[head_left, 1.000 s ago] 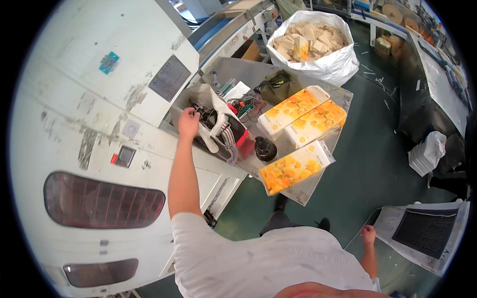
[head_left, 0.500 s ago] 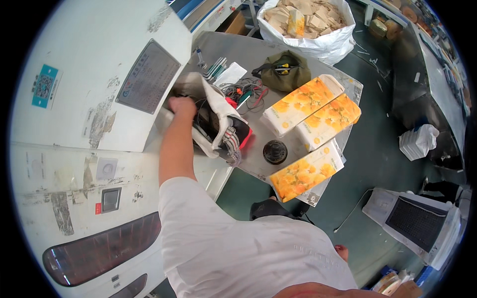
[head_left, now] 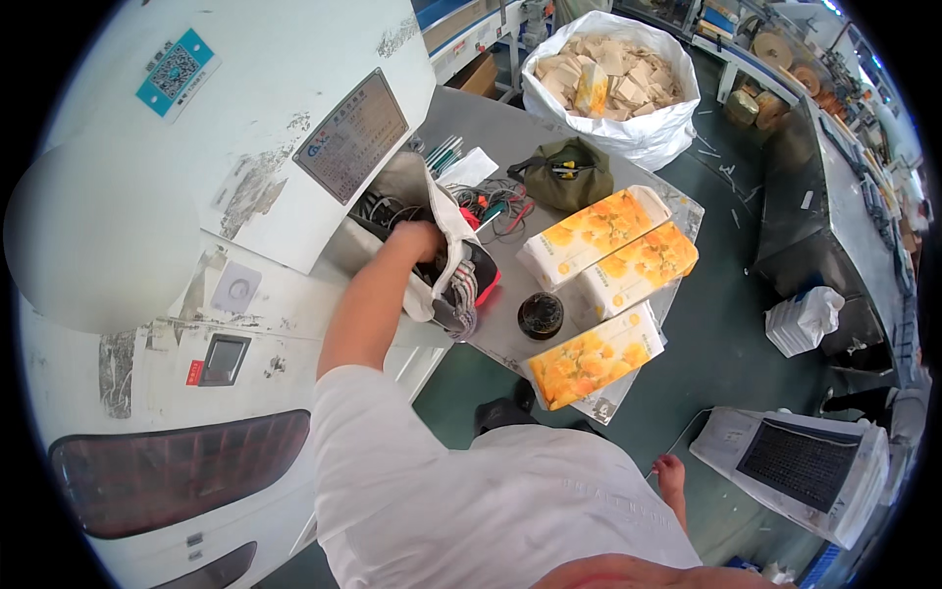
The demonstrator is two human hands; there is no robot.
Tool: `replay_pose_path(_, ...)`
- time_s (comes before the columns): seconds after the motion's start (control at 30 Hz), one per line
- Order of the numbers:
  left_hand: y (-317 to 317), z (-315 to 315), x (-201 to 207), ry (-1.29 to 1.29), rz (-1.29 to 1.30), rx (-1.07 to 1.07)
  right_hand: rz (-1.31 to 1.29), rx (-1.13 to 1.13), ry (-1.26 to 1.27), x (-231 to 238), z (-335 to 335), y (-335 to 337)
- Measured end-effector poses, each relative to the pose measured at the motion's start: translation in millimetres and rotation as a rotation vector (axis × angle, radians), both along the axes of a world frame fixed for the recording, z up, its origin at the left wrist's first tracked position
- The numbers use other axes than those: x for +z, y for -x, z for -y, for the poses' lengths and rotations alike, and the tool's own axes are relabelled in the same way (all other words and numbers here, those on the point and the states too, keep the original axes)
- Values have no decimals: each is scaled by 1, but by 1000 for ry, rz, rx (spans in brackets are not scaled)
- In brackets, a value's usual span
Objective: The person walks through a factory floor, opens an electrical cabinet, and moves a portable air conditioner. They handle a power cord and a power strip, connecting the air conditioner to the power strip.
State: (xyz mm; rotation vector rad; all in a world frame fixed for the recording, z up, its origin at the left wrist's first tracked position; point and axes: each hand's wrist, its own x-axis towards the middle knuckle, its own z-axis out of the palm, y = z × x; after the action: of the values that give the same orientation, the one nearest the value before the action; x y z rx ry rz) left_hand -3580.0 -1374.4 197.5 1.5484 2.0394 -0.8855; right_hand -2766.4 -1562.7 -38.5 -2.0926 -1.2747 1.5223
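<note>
My left hand [head_left: 417,239] reaches down into a pale canvas tool bag [head_left: 450,220], its fingers hidden among dark contents. A striped grey work glove [head_left: 464,298] hangs over the near side of that bag. My right hand [head_left: 670,476] hangs low beside my body, fingers loosely bent and apart, with nothing visible in it. Behind the bag lie several hex keys [head_left: 444,155], a white paper [head_left: 470,167] and tangled test leads [head_left: 496,204]. An olive pouch [head_left: 569,175] holding yellow-and-black tools sits farther back on the grey table [head_left: 481,113].
Three orange-flowered tissue packs [head_left: 596,358] and a dark round jar [head_left: 541,315] occupy the table's right part. A white machine [head_left: 265,128] borders it on the left. Beyond stands a white sack of cardboard pieces [head_left: 628,135]. A white floor appliance [head_left: 785,461] is at right.
My left hand has shifted from the bag's far-left side to its middle, nearer its right wall. More of my right hand shows. The whole view has turned slightly.
</note>
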Motion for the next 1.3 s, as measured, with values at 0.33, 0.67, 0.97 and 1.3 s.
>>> replay_pose_path(0.33, -56, 63, 96, -1200, 431, 464, 153, 263, -4, -4, -46, -33)
replay_pose_path(0.67, -77, 130, 111, -1040, 1042, 746, 179, 466, -175, 17, -91, -60)
replay_pose_path(0.97, -107, 77, 146, -1167, 841, 503, -159, 627, -477, 134, -148, 84)
replay_pose_path(1.3, -273, 105, 202, -1222, 408, -623, -860, 783, -631, 353, -179, 424)
